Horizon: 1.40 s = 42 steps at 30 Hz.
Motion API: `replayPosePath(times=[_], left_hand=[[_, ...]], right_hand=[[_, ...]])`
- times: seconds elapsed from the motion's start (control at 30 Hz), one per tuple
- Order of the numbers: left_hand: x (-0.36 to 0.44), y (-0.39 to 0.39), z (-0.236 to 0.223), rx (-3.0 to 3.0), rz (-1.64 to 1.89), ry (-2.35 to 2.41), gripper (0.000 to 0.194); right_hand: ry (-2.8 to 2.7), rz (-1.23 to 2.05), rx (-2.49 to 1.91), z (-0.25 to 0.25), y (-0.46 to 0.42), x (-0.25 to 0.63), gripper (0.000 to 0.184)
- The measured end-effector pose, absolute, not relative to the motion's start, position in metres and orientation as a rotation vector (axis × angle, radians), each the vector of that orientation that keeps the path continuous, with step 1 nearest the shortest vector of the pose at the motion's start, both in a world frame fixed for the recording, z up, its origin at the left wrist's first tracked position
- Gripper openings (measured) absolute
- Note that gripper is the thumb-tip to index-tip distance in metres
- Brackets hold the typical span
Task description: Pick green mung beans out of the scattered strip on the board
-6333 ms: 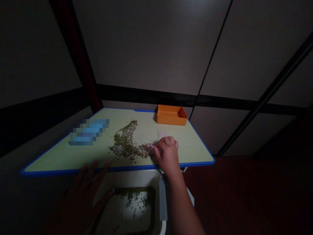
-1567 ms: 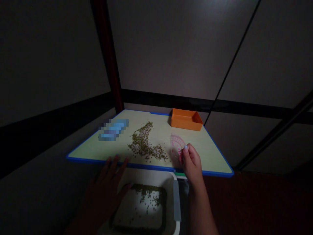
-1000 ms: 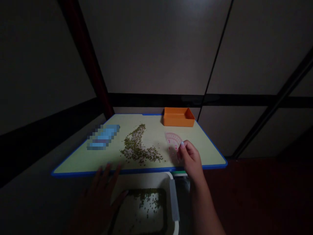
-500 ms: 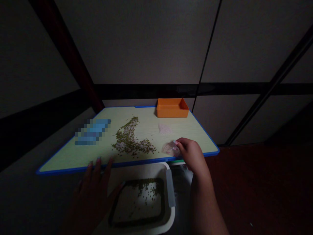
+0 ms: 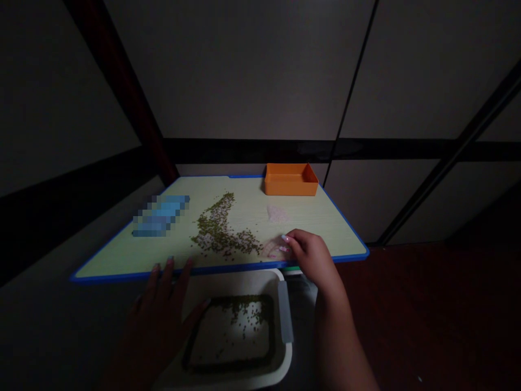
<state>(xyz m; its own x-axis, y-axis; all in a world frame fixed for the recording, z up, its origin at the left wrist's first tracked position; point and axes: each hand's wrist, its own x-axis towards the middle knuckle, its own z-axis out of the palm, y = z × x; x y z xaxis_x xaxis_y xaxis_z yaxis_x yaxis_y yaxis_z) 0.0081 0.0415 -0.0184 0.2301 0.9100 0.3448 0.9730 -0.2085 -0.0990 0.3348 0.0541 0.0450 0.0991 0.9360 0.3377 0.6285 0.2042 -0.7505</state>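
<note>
Tabletop (image 5: pixel 122 255): mung beans (image 5: pixel 215 231) mid-surface; plastic box (image 5: pixel 291 180) at far edge, right of centre; pixelated object (image 5: pixel 160 216) left side; protractor (image 5: pixel 272 251) near edge, right of centre; plastic tub (image 5: pixel 236 331) below near edge, holding more beans.

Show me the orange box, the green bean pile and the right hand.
Orange box (image 5: pixel 290 187), head view, front wall.
Green bean pile (image 5: pixel 215 234), head view, thick middle.
Right hand (image 5: pixel 311 258), head view, back of hand.

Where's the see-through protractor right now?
In the head view, the clear protractor lies on the near right part of the blue-edged board, under the fingertips of the right hand, just right of the spread of mung beans.
</note>
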Motion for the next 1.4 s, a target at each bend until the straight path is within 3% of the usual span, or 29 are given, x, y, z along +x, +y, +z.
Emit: replayPosePath(times=[0.6, 1.03, 1.4], left_hand=[[0.015, 0.038, -0.014, -2.194, -0.352, -1.788, 0.076], [0.013, 0.04, -0.018, -2.197, -0.363, -1.812, 0.075], [0.011, 0.041, -0.021, -2.174, -0.344, -1.777, 0.075]], right_hand=[[-1.716, 0.539, -1.403, 0.041, 0.062, 0.327, 0.027], [-1.682, 0.357, -1.593, 0.037, 0.068, 0.33, 0.025], [-1.72, 0.394, -1.519, 0.04, 0.065, 0.327, 0.025]])
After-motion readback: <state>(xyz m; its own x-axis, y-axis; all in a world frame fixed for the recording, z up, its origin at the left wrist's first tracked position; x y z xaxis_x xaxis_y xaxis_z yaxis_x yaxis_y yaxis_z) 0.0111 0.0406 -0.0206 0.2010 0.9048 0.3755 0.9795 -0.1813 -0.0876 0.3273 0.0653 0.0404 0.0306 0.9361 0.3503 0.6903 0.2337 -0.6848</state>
